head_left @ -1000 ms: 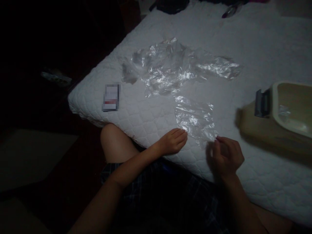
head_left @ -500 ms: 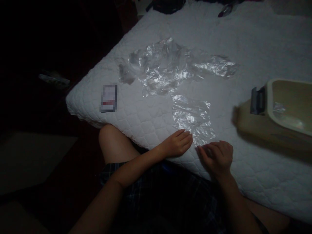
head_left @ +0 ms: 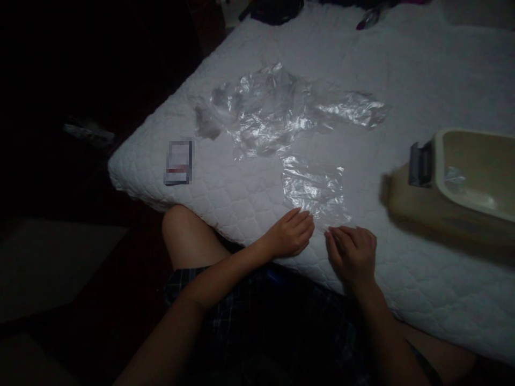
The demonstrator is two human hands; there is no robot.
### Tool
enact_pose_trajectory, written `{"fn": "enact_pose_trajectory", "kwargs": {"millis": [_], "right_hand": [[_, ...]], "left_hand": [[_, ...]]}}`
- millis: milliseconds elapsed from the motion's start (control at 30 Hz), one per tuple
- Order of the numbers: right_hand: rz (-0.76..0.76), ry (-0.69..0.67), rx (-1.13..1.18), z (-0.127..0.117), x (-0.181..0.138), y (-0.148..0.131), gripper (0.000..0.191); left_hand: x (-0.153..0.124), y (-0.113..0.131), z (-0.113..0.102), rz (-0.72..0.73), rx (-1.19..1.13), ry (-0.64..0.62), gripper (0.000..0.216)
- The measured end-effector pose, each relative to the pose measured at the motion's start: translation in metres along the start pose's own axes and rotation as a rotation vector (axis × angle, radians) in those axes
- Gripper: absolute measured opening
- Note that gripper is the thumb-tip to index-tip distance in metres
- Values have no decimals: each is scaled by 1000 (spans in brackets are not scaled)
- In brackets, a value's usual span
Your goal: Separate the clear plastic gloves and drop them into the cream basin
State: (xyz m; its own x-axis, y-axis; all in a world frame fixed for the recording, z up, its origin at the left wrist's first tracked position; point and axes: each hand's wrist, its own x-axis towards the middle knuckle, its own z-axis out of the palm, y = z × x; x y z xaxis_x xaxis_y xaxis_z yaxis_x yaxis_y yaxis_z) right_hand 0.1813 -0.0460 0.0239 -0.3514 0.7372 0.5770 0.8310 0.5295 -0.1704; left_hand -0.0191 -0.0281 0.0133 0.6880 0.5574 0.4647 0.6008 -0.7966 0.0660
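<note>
A small clear plastic bag lies flattened on the white quilted bed, its shiny surface creased. At its near left edge my left hand rests with the fingers curled and pressed together, thumb hidden. My right hand pinches the near right edge of this bag between thumb and forefinger, the other fingers bent. Beyond it spreads a crumpled heap of clear plastic bags, reaching out to the right.
To the right stands a cream plastic bin with a dark clip and a scrap of clear plastic inside. A phone-like item, blurred out, lies at left on the quilted bed. Dark items sit at the far edge.
My right hand has shifted slightly forward and left, its fingers closer together. My left hand has edged a little forward. Less of the small bag shows between the hands.
</note>
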Motion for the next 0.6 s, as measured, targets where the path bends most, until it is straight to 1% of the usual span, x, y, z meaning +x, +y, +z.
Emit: {"fn": "enact_pose_trajectory", "kwargs": {"millis": [167,333,467,600], "right_hand": [[31,-33,-1,-2,0,-2,29],[98,-25,85,-8,5,-4,36],[243,-2,225,-16,12,-8,30],[391,-15,343,-19,17,-12,24]], "left_hand": [[0,-1,-1,14,35,21,30],[0,-1,0,12,43,7,29],[0,-1,0,14,24,-8,29],[1,-1,-2,8,15,-36,30]]}}
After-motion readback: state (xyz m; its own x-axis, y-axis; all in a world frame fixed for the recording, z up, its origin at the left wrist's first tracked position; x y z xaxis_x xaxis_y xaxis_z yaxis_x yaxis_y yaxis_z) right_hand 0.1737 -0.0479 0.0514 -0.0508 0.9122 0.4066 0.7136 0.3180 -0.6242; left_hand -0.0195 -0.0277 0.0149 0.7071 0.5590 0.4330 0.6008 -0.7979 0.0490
